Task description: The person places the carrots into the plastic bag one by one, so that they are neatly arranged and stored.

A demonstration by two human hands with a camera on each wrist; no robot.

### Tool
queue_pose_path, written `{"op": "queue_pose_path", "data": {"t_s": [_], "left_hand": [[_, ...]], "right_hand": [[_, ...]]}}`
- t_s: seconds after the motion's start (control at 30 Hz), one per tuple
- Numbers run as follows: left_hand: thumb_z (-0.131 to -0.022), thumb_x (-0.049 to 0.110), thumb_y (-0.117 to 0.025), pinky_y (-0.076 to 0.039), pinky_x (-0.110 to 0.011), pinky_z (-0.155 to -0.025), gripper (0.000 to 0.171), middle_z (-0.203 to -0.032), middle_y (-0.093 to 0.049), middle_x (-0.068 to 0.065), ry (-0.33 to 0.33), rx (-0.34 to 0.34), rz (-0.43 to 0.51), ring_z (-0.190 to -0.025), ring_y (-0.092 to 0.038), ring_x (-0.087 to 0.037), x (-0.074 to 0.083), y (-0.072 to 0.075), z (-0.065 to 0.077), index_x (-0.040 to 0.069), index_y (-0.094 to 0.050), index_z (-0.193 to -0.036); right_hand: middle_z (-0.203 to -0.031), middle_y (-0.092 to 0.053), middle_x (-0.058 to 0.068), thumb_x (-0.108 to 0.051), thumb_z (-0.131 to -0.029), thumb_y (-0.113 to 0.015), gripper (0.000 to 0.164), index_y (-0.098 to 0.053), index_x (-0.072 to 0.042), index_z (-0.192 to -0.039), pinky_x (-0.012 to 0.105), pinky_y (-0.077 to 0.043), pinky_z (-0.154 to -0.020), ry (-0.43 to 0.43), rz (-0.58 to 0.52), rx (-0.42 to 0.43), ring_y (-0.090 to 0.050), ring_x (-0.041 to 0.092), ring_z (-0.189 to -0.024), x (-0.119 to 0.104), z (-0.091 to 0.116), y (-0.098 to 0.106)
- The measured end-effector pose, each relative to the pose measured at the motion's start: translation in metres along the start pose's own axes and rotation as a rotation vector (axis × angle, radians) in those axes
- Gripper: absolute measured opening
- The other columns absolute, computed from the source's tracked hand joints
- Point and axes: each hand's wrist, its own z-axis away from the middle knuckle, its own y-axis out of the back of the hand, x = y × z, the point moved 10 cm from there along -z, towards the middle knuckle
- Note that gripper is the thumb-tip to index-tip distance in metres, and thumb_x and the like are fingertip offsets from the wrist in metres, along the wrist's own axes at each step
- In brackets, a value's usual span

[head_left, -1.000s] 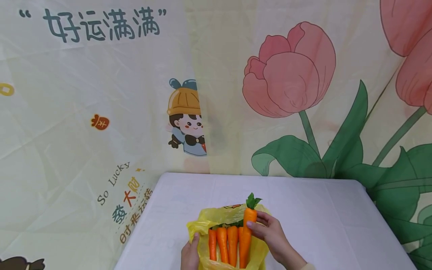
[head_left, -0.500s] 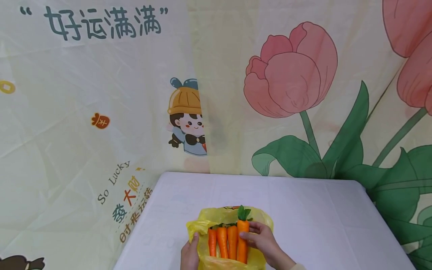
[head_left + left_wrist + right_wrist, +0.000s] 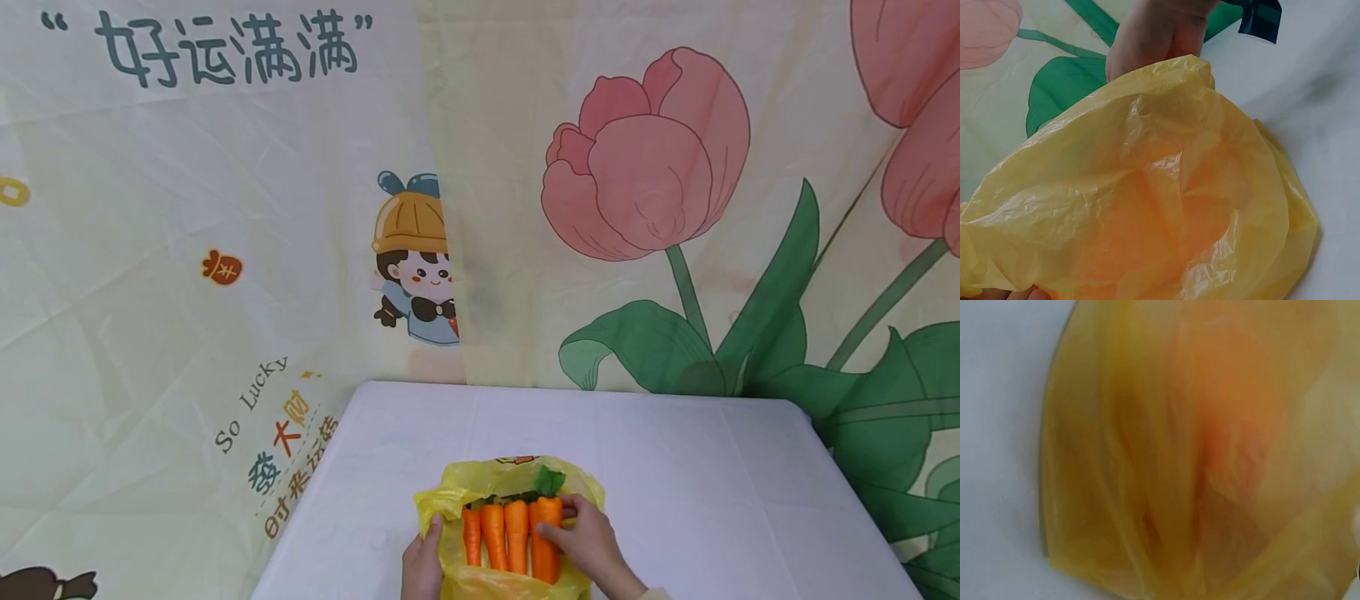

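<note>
A yellow plastic bag (image 3: 467, 478) lies with its mouth spread wide on the table, and several orange carrots (image 3: 493, 537) stand side by side in it. My left hand (image 3: 423, 563) grips the bag's left edge, thumb on the rim. With thumb and fingers my right hand (image 3: 592, 537) pinches the rightmost carrot (image 3: 548, 546), whose green leafy top points away from me. That carrot leans against the others inside the bag mouth. In the left wrist view the bag (image 3: 1147, 187) hides the carrots except as an orange glow. The right wrist view shows mostly bag film (image 3: 1141, 425), blurred.
The table (image 3: 675, 467) has a white cloth and ends at a backdrop sheet (image 3: 495, 208) printed with tulips, a cartoon figure and lettering. A dark strap-like piece (image 3: 1260, 20) hangs near the right wrist in the left wrist view.
My right hand has brought its carrot down from above the bag, first leftward, then slightly back right, to lie beside the other carrots. My left hand has stayed on the bag's edge.
</note>
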Motion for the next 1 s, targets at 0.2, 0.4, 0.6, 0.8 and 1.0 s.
{"op": "queue_pose_path", "data": {"t_s": [0.2, 0.4, 0.6, 0.8, 1.0], "left_hand": [[-0.109, 0.049, -0.037, -0.055, -0.045, -0.091, 0.076, -0.126, -0.062, -0.030, 0.015, -0.005, 0.008, -0.105, -0.066, -0.031, -0.001, -0.001, -0.001, -0.019, -0.038, -0.142], [-0.109, 0.046, -0.039, -0.057, -0.042, -0.087, 0.074, -0.120, -0.065, -0.030, -0.017, 0.011, 0.020, -0.100, -0.067, -0.028, 0.002, 0.000, 0.001, -0.021, -0.040, -0.139], [-0.109, 0.046, -0.039, -0.058, -0.040, -0.086, 0.073, -0.120, -0.065, -0.029, -0.020, 0.008, 0.023, -0.100, -0.068, -0.027, 0.002, -0.001, 0.001, -0.021, -0.039, -0.140], [-0.109, 0.047, -0.039, -0.058, -0.041, -0.086, 0.075, -0.122, -0.064, -0.031, -0.038, 0.008, 0.025, -0.103, -0.068, -0.030, 0.003, -0.002, 0.000, -0.021, -0.039, -0.140], [-0.109, 0.048, -0.038, -0.056, -0.045, -0.090, 0.075, -0.126, -0.062, -0.031, -0.013, 0.006, 0.016, -0.109, -0.065, -0.036, 0.000, -0.002, -0.001, -0.019, -0.038, -0.142]], "right_hand": [[-0.100, -0.065, 0.004, -0.034, -0.084, -0.084, 0.061, -0.060, 0.004, -0.125, 0.032, -0.055, -0.068, 0.052, 0.153, 0.054, -0.060, 0.014, -0.080, -0.006, 0.001, 0.004], [-0.110, -0.067, 0.010, -0.030, -0.087, -0.082, 0.059, -0.059, 0.006, -0.127, 0.045, -0.057, -0.083, 0.027, 0.267, 0.068, -0.064, 0.024, -0.096, -0.001, -0.002, 0.005], [-0.118, -0.066, 0.018, -0.030, -0.089, -0.080, 0.061, -0.058, 0.009, -0.129, 0.052, -0.053, -0.092, 0.040, 0.334, 0.064, -0.063, 0.034, -0.108, 0.004, -0.006, 0.002], [-0.119, -0.065, 0.021, -0.030, -0.091, -0.078, 0.059, -0.057, 0.010, -0.129, 0.054, -0.052, -0.093, 0.060, 0.381, 0.058, -0.062, 0.038, -0.109, 0.003, -0.008, 0.002], [-0.109, -0.068, 0.018, -0.032, -0.089, -0.080, 0.056, -0.061, 0.009, -0.122, 0.051, -0.055, -0.086, 0.130, 0.425, 0.097, -0.065, 0.035, -0.100, -0.002, -0.006, 0.003]]}}
